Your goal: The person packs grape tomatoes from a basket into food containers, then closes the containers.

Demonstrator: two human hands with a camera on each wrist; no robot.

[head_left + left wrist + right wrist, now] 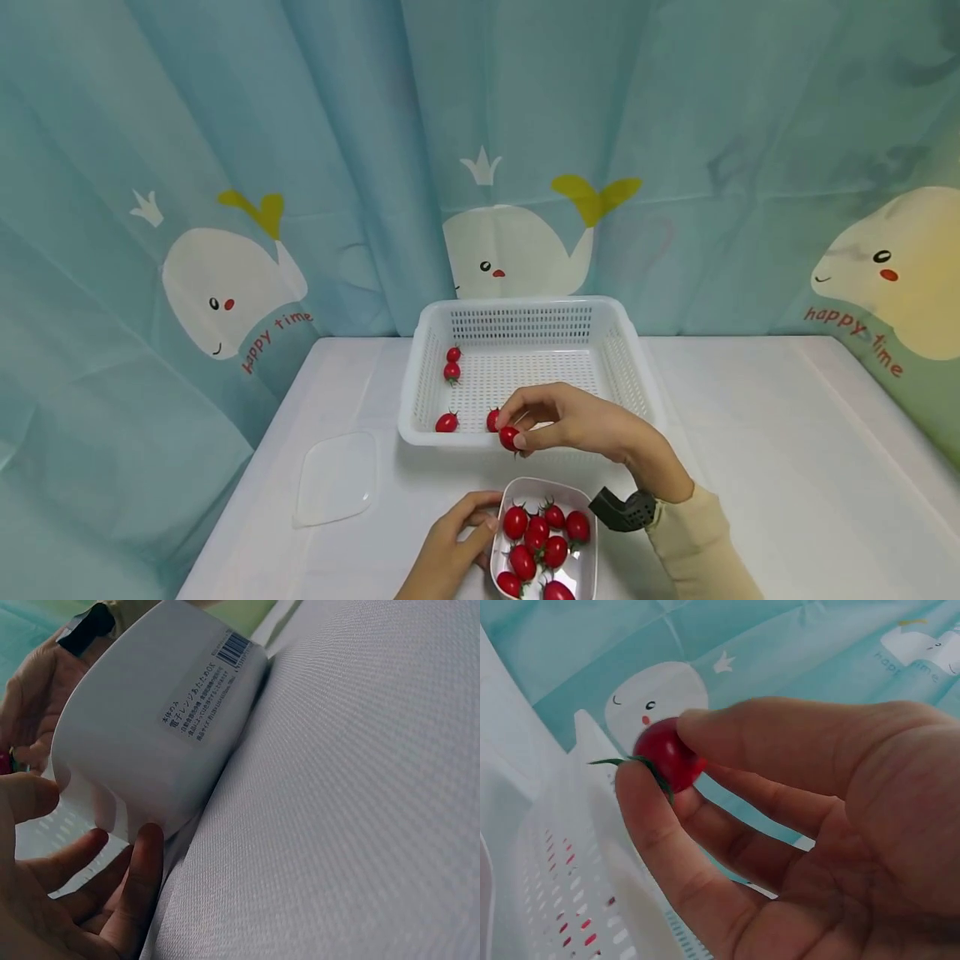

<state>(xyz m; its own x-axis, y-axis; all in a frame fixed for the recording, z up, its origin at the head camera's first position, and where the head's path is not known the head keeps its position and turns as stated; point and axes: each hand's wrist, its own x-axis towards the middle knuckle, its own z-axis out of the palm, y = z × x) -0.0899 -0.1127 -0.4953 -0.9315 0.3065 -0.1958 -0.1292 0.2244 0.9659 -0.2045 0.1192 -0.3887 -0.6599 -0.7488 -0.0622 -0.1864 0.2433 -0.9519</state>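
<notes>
Between thumb and fingertips, my right hand pinches a cherry tomato with a green stem. In the head view it hangs over the near rim of a white plastic basket. Several tomatoes lie inside the basket, one just behind the held one. My left hand holds the left side of a small white container, thumb near its rim and bent fingers against its lower wall. Several cherry tomatoes with stems sit in that container.
To the left, a clear flat lid lies on the white tablecloth. Behind the table hangs a blue curtain with whale prints. A black strap device is on the right wrist.
</notes>
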